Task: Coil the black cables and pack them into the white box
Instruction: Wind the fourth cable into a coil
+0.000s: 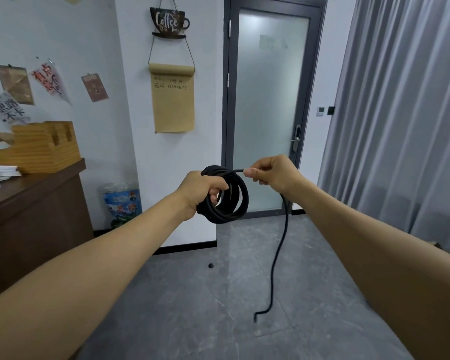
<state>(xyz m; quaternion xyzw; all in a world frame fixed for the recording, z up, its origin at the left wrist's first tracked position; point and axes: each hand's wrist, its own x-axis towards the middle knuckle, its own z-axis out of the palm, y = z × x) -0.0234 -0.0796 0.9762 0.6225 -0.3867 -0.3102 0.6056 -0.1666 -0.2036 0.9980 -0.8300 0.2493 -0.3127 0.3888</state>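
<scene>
Head view, left to right: a wooden rack (40, 149) stands at the right end of the brown counter (37, 183). The left hand (202, 192) has its fingers curled through a coil of black cable (229, 197), held in mid-air. The right hand (269, 175) pinches the strand leaving the coil; the loose tail hangs down to the grey floor (192, 307).

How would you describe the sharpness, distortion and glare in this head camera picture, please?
Head view: wide-angle bending curves the door frame; the coiled cable and both hands are sharp; the wooden stand at the left edge is motion-smeared; soft glare on the frosted door glass.
</scene>
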